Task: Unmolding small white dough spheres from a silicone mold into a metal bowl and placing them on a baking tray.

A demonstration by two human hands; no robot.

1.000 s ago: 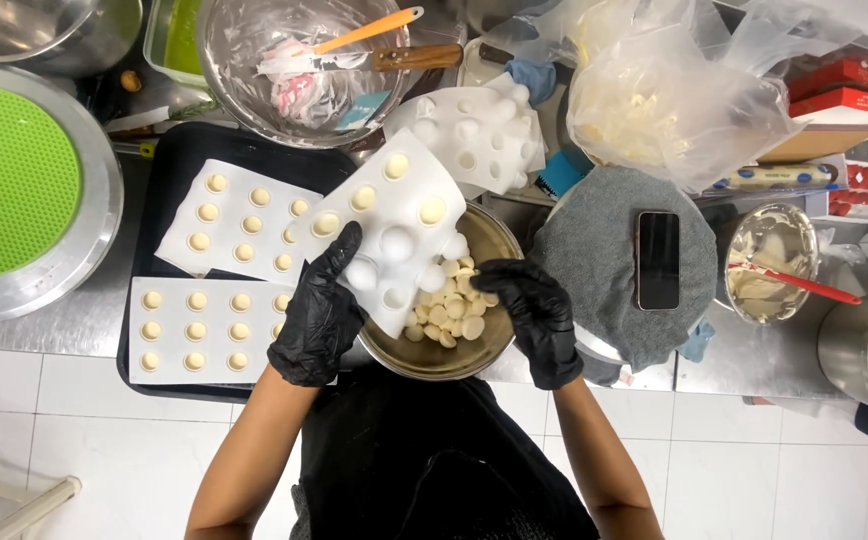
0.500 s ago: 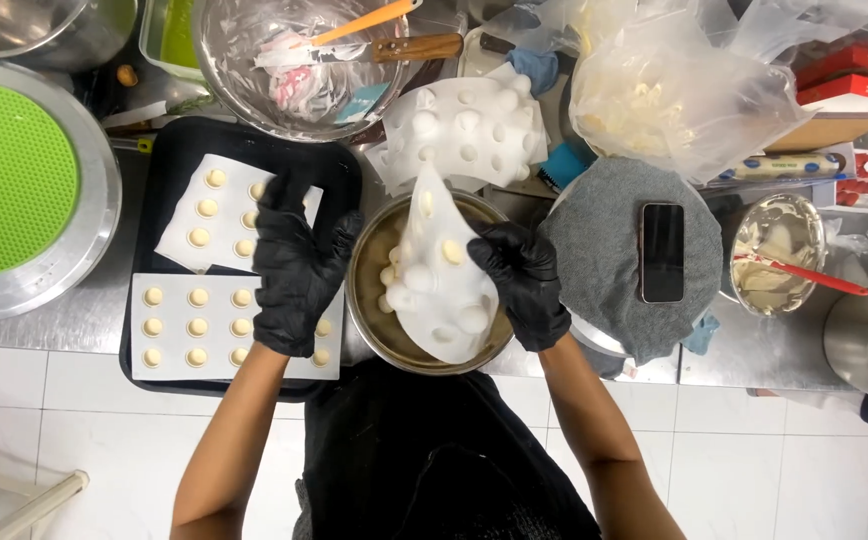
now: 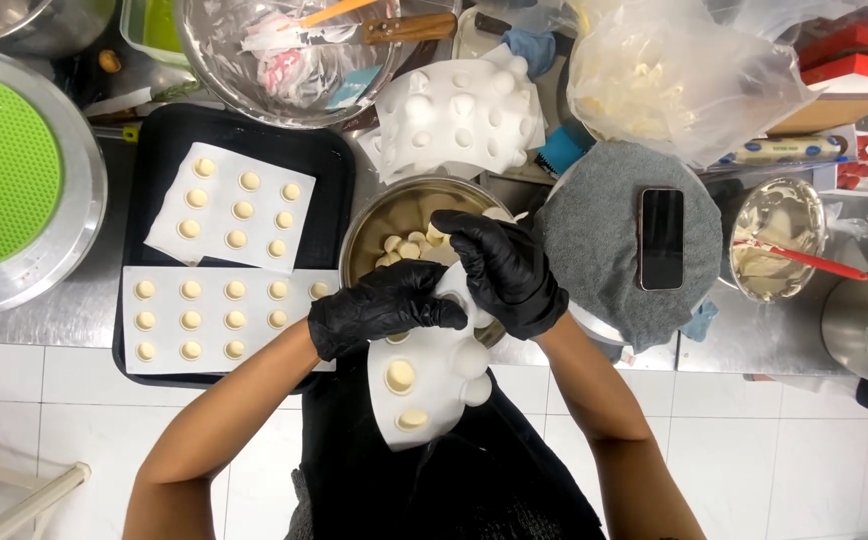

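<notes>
Both hands (image 3: 454, 290) gripping mould (image 3: 429, 375), over bowl (image 3: 374, 225)

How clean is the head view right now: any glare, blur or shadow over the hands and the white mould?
Head view: even overhead light, sharp over the left hand, right hand and white mould; black gloves lose finger detail; glare on the steel bowl rim and phone screen; slight wide-angle bending at the edges.

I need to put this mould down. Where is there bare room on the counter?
Little. Bare steel shows right of the grey cloth-covered round, below the small bowl with a red spatula. The black tray is filled by two white moulds; the counter's back edge is crowded with bowls and bags.
</notes>
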